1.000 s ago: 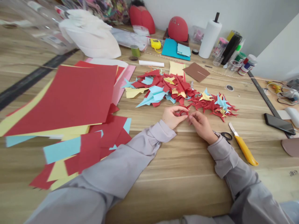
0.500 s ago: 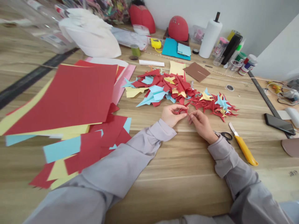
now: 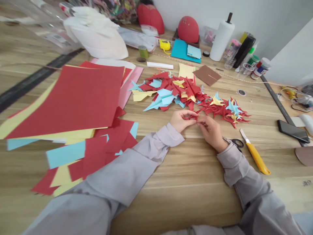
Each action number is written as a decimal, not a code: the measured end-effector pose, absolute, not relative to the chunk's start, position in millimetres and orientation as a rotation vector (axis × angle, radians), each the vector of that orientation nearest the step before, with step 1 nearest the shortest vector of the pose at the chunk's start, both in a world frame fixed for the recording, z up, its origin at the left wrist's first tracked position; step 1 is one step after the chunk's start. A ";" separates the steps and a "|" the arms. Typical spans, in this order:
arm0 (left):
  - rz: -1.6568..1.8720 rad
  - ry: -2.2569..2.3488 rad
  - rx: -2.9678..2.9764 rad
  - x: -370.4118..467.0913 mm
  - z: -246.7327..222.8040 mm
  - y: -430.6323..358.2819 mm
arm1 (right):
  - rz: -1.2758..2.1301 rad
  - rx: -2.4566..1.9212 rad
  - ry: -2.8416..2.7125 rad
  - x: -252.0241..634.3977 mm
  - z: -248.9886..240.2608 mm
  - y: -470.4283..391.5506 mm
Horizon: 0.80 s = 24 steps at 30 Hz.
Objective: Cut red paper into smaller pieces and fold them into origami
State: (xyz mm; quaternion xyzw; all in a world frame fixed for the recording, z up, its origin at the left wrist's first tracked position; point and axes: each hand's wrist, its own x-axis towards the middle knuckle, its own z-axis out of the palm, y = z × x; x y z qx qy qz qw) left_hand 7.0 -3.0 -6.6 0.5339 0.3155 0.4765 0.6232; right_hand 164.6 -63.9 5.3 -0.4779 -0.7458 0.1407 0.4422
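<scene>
Red folded-paper piece (image 3: 195,117): clamped between thumb and fingers of left hand (image 3: 179,120), beyond the worktop's (image 3: 186,182) near edge. Right hand (image 3: 211,130): adjacent, 4 o'clock; grip indeterminate. Multicoloured folded-paper pile (image 3: 171,89): 11 o'clock.

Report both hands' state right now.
Left hand: closed, pinching a small red folded paper.
Right hand: fingertips together at the paper's edge; whether they grip it cannot be told.

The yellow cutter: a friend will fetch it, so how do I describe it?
On the wooden table, find the right hand. Right of its wrist, past black scissor handles, lies the cutter, blade pointing away from the person. Its ribbed yellow handle sets it apart from them and the black phone.
</scene>
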 end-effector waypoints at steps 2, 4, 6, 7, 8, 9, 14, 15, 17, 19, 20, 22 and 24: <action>1.083 0.726 1.241 6.5 -6.4 -2.6 | 0.371 -1.197 -1.843 165.3 3.9 -63.6; 1.070 0.731 1.263 5.9 -5.9 -2.5 | 0.399 -1.215 -1.829 166.0 3.2 -63.2; 1.061 0.750 1.286 5.6 -5.0 -3.0 | 0.426 -1.231 -1.811 166.5 2.8 -62.7; 1.059 0.762 1.297 5.5 -4.5 -3.5 | 0.438 -1.239 -1.801 166.8 2.6 -62.3; 1.061 0.774 1.308 5.5 -3.9 -4.0 | 0.451 -1.249 -1.788 167.0 2.5 -62.0; 1.063 0.782 1.320 5.5 -3.4 -4.5 | 0.467 -1.264 -1.775 167.1 2.3 -61.7; 1.083 0.821 1.391 6.0 -0.9 -6.3 | 0.603 -1.338 -1.694 166.9 1.2 -60.8; 1.086 0.837 1.414 6.0 -0.5 -6.6 | 0.631 -1.345 -1.677 166.8 1.3 -60.6; 1.090 0.861 1.464 5.9 0.5 -7.8 | 0.684 -1.354 -1.641 166.5 1.8 -60.4; 1.098 0.861 1.512 5.9 1.4 -9.5 | 0.762 -1.354 -1.607 166.4 3.1 -60.2; 1.104 0.852 1.532 6.0 2.0 -10.6 | 0.809 -1.350 -1.589 166.4 3.8 -60.1; 1.114 0.832 1.560 6.4 3.1 -12.8 | 0.895 -1.334 -1.548 166.4 5.3 -59.9; 1.128 0.822 1.574 7.0 4.2 -14.8 | 0.947 -1.320 -1.509 166.6 6.5 -59.8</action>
